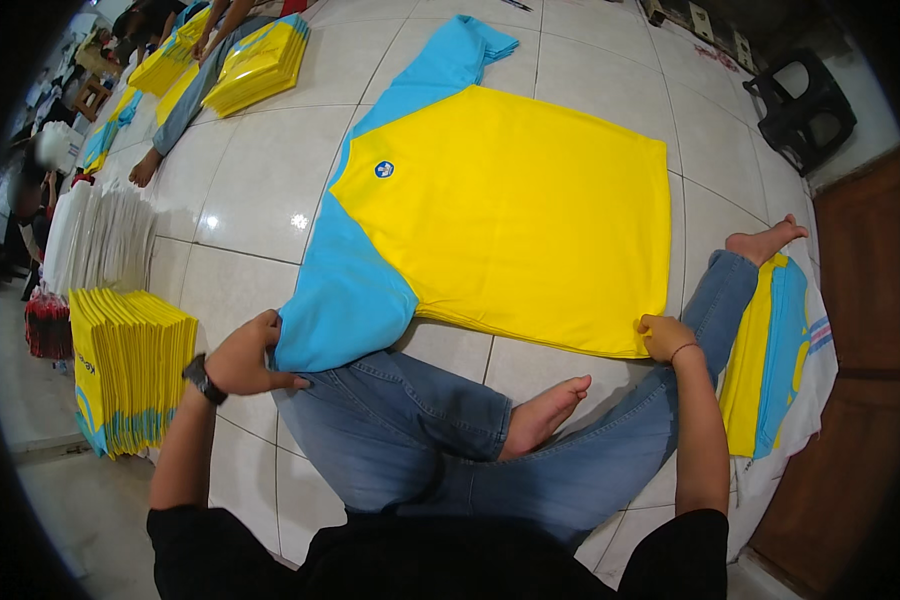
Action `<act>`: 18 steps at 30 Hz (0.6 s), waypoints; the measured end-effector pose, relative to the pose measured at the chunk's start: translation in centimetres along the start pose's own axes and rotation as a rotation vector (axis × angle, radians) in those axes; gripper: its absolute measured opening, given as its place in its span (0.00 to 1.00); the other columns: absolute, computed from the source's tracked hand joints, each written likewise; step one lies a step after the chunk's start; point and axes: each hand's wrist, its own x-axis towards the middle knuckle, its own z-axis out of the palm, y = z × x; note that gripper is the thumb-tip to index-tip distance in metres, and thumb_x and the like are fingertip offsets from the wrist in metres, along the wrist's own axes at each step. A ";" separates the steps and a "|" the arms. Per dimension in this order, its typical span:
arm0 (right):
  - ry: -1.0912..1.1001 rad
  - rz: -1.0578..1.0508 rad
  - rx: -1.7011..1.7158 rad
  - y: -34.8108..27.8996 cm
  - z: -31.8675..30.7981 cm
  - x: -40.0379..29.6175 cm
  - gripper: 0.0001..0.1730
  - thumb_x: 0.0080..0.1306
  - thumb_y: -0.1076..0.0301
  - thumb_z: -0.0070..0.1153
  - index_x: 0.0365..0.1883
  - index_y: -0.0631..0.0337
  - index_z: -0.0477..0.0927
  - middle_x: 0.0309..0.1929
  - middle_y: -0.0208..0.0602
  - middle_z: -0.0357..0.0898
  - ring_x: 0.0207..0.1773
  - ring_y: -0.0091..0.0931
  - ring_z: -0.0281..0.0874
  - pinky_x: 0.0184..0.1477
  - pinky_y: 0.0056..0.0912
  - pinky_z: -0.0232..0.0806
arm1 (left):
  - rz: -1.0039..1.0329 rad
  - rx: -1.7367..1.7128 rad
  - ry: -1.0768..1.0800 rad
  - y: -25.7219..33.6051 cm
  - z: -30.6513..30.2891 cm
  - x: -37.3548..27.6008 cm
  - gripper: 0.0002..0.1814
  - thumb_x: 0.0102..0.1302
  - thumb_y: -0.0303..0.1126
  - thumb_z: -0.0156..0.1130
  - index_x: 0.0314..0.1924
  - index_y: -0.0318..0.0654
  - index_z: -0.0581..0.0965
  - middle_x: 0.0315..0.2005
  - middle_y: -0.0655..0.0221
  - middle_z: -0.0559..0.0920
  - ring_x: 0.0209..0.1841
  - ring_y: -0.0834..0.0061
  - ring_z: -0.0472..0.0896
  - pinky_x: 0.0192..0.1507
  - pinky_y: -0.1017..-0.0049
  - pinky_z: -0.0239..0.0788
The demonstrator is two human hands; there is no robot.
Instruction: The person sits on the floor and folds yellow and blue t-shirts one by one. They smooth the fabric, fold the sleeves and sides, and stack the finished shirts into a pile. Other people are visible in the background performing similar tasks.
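Observation:
A yellow raglan shirt [510,225] with light blue sleeves lies flat on the floor before me, its collar side to the left and hem to the right. A small round blue emblem [384,169] sits on its chest. My right hand [664,337] pinches the near corner of the hem. At the cuff of the near sleeve [349,307] is my left hand [244,356], thumb spread over my jeans; its fingertips are partly hidden at the cloth's edge. The far sleeve [442,67] stretches away, its cuff folded over.
Folded yellow shirts [131,367] stand packed on my left, beside white plastic bags [105,236]. Another folded stack [259,64] lies near a co-worker's leg [202,94]. Yellow and blue garments [769,360] rest on a white sack at right. A black plastic stool [806,112] stands far right.

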 end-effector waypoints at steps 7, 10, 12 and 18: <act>0.005 -0.073 0.095 2.0 0.7 0.9 0.20 0.63 0.66 0.54 0.54 0.49 0.82 0.53 0.49 0.83 0.58 0.44 0.80 0.61 0.42 0.70 | -0.002 0.069 0.368 1.0 1.4 -1.9 0.15 0.69 0.32 0.65 0.49 0.34 0.72 0.41 0.61 0.80 0.42 0.64 0.79 0.49 0.72 0.71; 0.019 -0.073 0.099 2.3 0.3 0.0 0.18 0.63 0.67 0.55 0.52 0.51 0.82 0.52 0.50 0.83 0.57 0.45 0.80 0.60 0.42 0.71 | -0.044 -0.458 0.394 1.7 0.5 -1.8 0.15 0.71 0.31 0.64 0.51 0.32 0.72 0.42 0.66 0.82 0.45 0.74 0.81 0.50 0.77 0.72; 0.013 -0.047 0.080 2.0 0.2 -0.6 0.17 0.63 0.68 0.55 0.51 0.52 0.82 0.52 0.49 0.84 0.57 0.44 0.81 0.60 0.42 0.71 | -0.009 -0.754 0.340 4.0 -0.1 -2.4 0.21 0.67 0.30 0.67 0.56 0.28 0.73 0.47 0.66 0.82 0.50 0.82 0.79 0.53 0.76 0.73; -0.061 -0.051 0.032 1.0 0.9 0.0 0.16 0.62 0.68 0.56 0.49 0.53 0.83 0.51 0.48 0.84 0.55 0.44 0.81 0.58 0.41 0.72 | -0.267 -0.266 0.114 1.3 3.1 -7.4 0.19 0.54 0.34 0.70 0.42 0.26 0.80 0.38 0.58 0.84 0.41 0.69 0.83 0.43 0.69 0.77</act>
